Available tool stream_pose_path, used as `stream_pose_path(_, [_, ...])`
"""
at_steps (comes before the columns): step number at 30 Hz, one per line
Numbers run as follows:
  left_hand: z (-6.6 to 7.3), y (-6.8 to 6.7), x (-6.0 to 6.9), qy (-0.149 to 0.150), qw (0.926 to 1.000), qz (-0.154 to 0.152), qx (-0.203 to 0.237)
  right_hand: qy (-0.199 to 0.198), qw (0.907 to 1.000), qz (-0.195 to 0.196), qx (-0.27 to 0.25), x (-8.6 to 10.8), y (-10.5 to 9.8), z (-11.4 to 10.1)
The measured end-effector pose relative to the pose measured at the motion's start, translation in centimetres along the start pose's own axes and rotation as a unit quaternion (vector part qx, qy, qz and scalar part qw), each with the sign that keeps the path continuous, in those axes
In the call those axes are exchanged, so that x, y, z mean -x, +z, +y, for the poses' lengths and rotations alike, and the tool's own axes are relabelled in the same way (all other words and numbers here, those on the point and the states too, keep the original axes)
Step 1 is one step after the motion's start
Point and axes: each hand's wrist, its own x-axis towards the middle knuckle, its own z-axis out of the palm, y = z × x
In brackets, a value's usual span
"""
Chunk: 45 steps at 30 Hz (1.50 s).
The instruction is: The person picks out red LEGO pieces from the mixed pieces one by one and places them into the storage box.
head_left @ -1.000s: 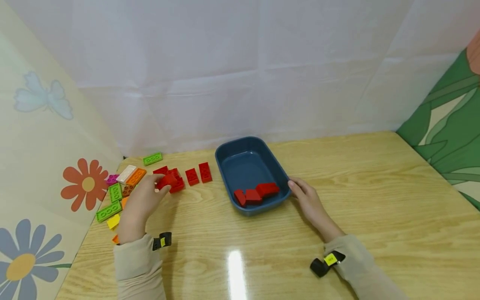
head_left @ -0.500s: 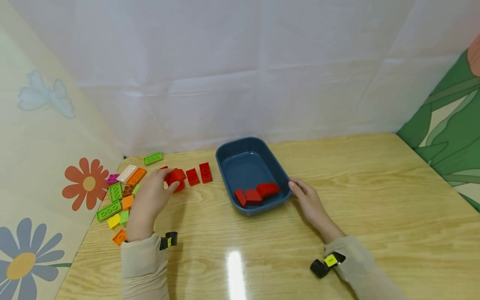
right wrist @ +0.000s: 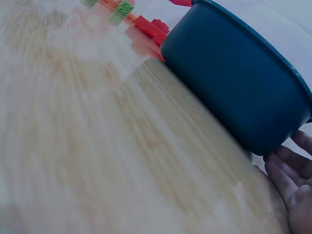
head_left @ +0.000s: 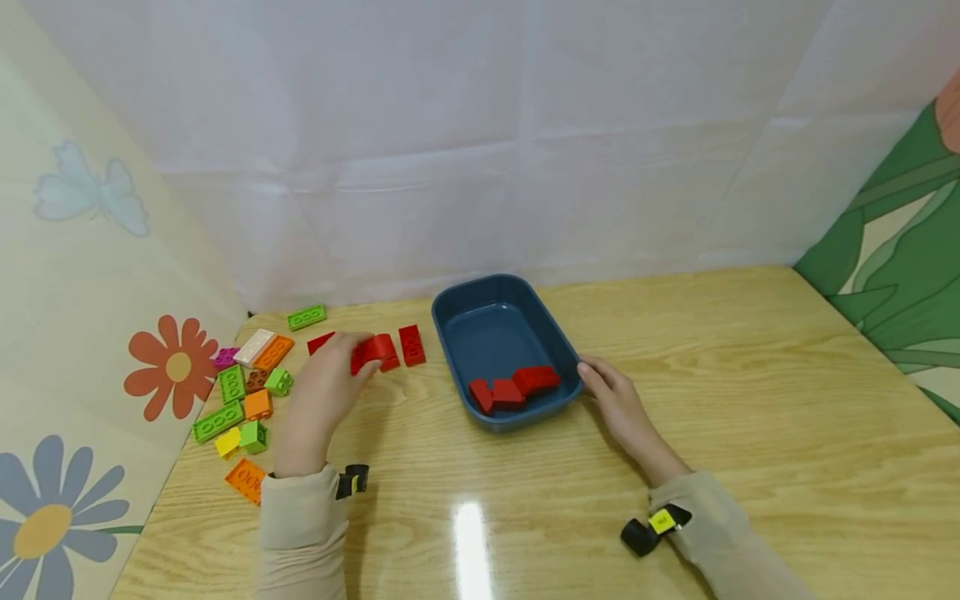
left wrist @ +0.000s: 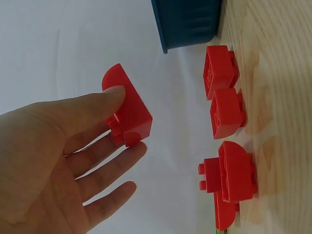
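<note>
In the left wrist view, a red toy brick point(left wrist: 134, 111) with a rounded end is pinched between the thumb and fingers of my left hand point(head_left: 321, 392). It hangs above several red bricks point(left wrist: 239, 170) on the table. My right hand point(head_left: 618, 410) grips the near right corner of a dark blue bin point(head_left: 491, 333), its thumb at the rim and its fingers low against the outside. A few red bricks point(head_left: 507, 394) lie at the near end inside the bin. One red brick point(head_left: 412, 345) stands just left of the bin.
Green, orange, yellow, brown, white and magenta bricks lie scattered at the table's left, among them a long green brick point(head_left: 219, 422) and an orange brick point(head_left: 246, 480). A white cloth point(head_left: 480, 150) hangs behind the wooden table point(head_left: 720, 350).
My left hand has moved rightward from the red pile with the brick, and more of the coloured bricks at the left show. My right hand and the bin stay where they were.
</note>
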Motion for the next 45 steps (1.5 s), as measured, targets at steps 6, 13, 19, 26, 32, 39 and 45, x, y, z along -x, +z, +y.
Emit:
stream_pose_path(6, [0.6, 0.9, -0.4, 0.022, 0.9998, -0.001, -0.001, -0.003, 1.0000, 0.002, -0.001, 0.0, 0.0, 0.0])
stream_pose_path(13, [1.6, 1.7, -0.6, 0.065, 0.9976, 0.023, -0.008, -0.007, 0.9999, 0.007, 0.011, -0.1, -0.1, 0.1])
stream_pose_path(19, [3.0, 2.4, -0.7, 0.087, 0.9945, 0.050, -0.030, -0.002, 0.9999, 0.007, 0.009, -0.2, 0.0, 0.0])
stream_pose_path(26, [4.5, 3.5, -0.9, 0.127, 0.9876, 0.083, -0.040, -0.001, 0.9999, 0.013, -0.001, -0.1, 0.2, -0.2])
stream_pose_path(32, [5.3, 4.4, -0.8, 0.145, 0.9853, 0.079, -0.042, 0.005, 0.9999, 0.010, 0.003, 0.0, 0.1, -0.2])
stream_pose_path(39, [6.1, 5.2, -0.7, 0.180, 0.9783, 0.084, -0.059, 0.009, 0.9999, 0.006, 0.006, 0.0, 0.0, -0.1])
stream_pose_path(45, [6.4, 5.7, -0.6, 0.217, 0.9684, 0.109, -0.056, 0.006, 1.0000, 0.008, 0.000, -0.1, 0.2, 0.0])
